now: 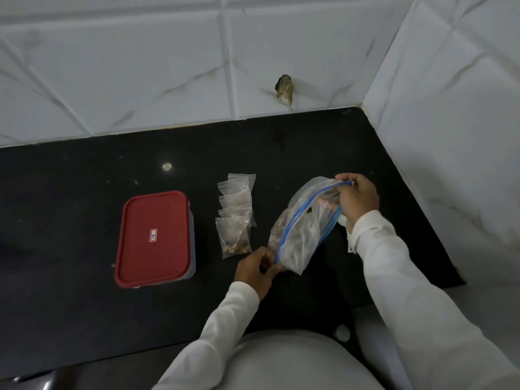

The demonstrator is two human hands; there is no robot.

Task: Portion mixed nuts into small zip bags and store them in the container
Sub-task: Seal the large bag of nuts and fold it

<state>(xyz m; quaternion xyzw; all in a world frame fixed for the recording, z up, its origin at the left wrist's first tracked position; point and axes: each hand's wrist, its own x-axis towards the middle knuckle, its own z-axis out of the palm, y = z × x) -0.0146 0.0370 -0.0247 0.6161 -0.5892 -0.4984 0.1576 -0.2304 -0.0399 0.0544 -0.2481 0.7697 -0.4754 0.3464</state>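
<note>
A large clear zip bag (302, 229) with a blue seal strip holds mixed nuts and is lifted over the black counter. My left hand (257, 273) pinches the near end of its seal. At the far end of the strip, my right hand (357, 197) grips the bag. Several small zip bags (235, 215) lie overlapped in a row left of the big bag; the nearest one shows nuts inside. A container with a red lid (156, 239) stands closed further left, with a small white sticker on top.
The black counter (70, 192) runs to a white tiled wall at the back and another on the right. A brownish fixture (285, 88) sticks out of the back wall. Some white scraps (349, 240) lie by my right wrist.
</note>
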